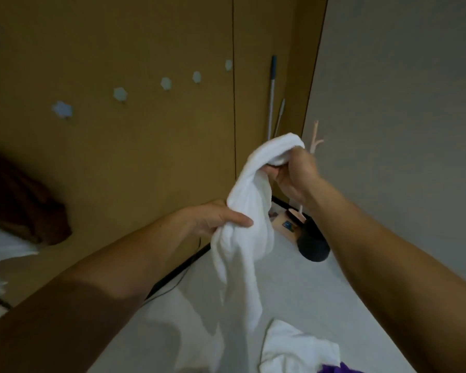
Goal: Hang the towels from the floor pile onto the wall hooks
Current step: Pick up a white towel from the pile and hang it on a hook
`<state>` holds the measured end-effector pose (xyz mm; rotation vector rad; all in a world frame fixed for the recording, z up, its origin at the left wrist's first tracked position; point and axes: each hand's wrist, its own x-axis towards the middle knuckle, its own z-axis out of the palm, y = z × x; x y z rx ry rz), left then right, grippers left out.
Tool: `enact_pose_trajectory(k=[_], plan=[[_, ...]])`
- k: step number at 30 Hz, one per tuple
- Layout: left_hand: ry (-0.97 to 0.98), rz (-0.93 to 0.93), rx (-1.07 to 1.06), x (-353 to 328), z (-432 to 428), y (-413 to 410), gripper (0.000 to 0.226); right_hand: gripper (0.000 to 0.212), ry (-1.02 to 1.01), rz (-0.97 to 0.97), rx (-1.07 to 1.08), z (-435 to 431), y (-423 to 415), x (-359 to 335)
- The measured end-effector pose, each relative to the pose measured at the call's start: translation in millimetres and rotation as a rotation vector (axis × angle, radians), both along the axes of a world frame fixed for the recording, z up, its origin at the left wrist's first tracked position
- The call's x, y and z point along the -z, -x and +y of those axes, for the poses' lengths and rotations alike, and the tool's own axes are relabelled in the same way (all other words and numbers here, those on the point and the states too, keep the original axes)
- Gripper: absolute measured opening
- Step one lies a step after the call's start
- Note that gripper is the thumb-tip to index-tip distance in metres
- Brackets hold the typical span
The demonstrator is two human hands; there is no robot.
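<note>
Both hands grasp one white towel (249,211) in the air: the left hand (213,219) bunches its middle, the right hand (291,173) grips its top. Another white towel (296,348) lies on the floor (334,286), and five wall hooks (166,83) stand bare.

Your right hand (293,176) grips the top of the white towel (253,200); your left hand (213,219) pinches it lower down, your 2 forearms extended.

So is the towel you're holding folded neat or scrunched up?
Scrunched up: the white towel hangs bunched and twisted between the left hand and right hand.
</note>
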<state>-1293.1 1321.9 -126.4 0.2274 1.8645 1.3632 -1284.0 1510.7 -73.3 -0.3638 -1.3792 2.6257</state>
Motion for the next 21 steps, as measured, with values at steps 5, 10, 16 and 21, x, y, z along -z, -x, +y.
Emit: enact_pose_trajectory(k=[5, 10, 16, 21], plan=[[-0.054, -0.092, -0.191, -10, -48, -32, 0.048, 0.034, -0.052, 0.062, -0.247, -60, -1, 3], [-0.4, -0.056, -0.533, -36, -97, -31, 0.055, 0.064, -0.558, -0.26, -0.538, -84, -13, 37], [-0.574, -0.078, -0.537, -51, -145, -37, 0.054, 0.095, -0.49, -0.479, -0.844, -131, -33, 80], [-0.596, -0.071, -0.591, -71, -201, -44, 0.056, 0.058, -0.296, -0.35, -0.904, -177, -35, 66]])
